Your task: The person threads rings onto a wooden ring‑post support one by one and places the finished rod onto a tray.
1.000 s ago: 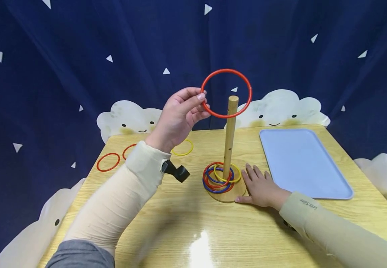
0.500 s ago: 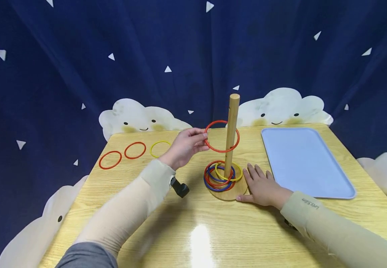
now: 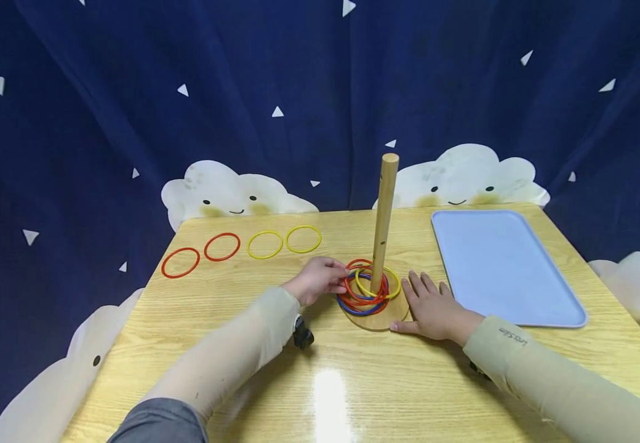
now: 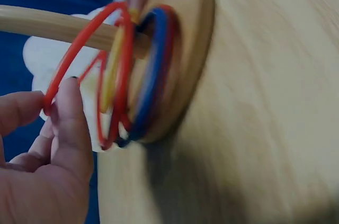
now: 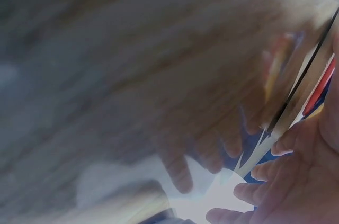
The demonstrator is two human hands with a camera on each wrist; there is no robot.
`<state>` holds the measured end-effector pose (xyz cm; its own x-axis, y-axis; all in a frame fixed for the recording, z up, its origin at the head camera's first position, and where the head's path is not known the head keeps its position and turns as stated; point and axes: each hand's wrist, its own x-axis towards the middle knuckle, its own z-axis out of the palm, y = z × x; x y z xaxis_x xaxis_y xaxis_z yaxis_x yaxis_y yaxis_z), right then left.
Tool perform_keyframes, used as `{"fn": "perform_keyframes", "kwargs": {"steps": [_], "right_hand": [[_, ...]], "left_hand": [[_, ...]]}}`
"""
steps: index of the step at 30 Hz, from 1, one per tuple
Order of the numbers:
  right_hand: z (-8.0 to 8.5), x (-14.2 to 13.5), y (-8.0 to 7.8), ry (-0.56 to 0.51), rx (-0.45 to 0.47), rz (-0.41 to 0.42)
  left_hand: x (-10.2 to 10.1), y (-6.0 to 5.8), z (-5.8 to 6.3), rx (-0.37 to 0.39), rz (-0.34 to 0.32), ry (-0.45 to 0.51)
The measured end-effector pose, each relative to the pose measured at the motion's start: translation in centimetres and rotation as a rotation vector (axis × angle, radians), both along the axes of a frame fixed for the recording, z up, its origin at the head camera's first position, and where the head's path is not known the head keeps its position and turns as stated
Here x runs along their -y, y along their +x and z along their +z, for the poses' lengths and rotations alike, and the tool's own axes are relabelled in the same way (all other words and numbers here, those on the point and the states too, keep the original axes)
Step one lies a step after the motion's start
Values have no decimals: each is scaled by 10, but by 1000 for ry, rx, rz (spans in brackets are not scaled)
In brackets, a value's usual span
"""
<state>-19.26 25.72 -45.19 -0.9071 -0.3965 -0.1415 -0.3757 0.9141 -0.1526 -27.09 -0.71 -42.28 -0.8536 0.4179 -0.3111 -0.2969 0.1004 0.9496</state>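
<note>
A wooden peg (image 3: 384,215) stands upright on its round base (image 3: 375,322) at mid-table. Around its foot lie several red, blue and yellow rings, among them a blue ring (image 4: 153,70). My left hand (image 3: 318,280) pinches a red ring (image 4: 79,40) between thumb and finger; this ring is around the peg, low over the pile, its held side raised in the left wrist view. Flat and with fingers spread, my right hand (image 3: 433,311) rests at the right side of the base, fingertips at its rim.
At the back left of the table (image 3: 276,394) lie two red rings, the nearer red ring (image 3: 180,277) at the left edge, and two yellow rings, one yellow ring (image 3: 303,251) rightmost. A light blue tray (image 3: 508,264) lies at the right. Behind hangs a dark blue curtain (image 3: 276,55).
My left hand has lowered the red ring from above the peg's top, down along the peg to the pile at the base. My right hand has stayed in place.
</note>
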Motion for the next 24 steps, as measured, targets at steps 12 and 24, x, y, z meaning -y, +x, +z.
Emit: {"fn": "perform_keyframes", "kwargs": {"steps": [12, 24], "right_hand": [[1, -1, -1, -1, -7, 8], [1, 0, -1, 14, 22, 6]], "left_hand": [[30, -7, -7, -34, 8, -21], [148, -32, 23, -106, 206, 51]]}}
